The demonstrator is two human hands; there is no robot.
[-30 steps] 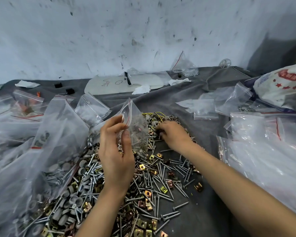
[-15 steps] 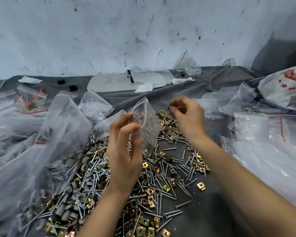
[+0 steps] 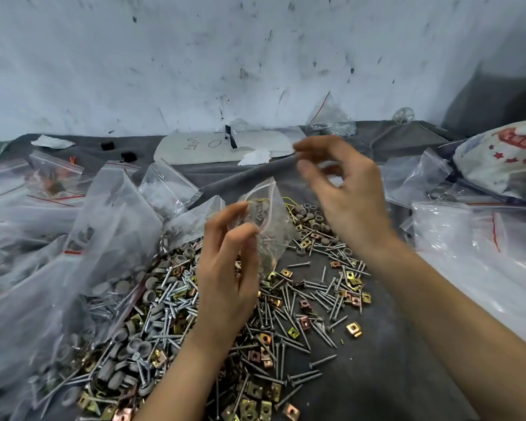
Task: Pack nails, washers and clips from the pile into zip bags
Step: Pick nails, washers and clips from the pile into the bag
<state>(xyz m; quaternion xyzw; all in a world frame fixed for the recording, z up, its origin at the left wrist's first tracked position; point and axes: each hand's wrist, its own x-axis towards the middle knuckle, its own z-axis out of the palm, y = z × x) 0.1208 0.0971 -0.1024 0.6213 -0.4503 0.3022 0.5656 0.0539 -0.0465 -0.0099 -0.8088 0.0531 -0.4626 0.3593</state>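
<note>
Zip bag (image 3: 272, 238) of thin clear film hangs mouth-up, long axis twelve to six, rim pinched by the left hand (image 3: 228, 275). Right hand (image 3: 343, 192) hovers at two o'clock from the mouth, fingers curled, blurred; whether they hold anything cannot be told. Pile (image 3: 286, 317) of nails, washers, brassy clips lies at six.

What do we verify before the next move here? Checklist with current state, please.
1. Zip bag secured: ok, the left hand pinches it near the mouth.
2. Bag mouth open: ok, the rim looks spread.
3. Right hand carrying a part: cannot tell, the fingers are curled but blurred.
4. Right hand lined up over the mouth: not ok, it is raised and off to the right.
5. Pile at hand: ok, it lies directly below both hands.
</note>
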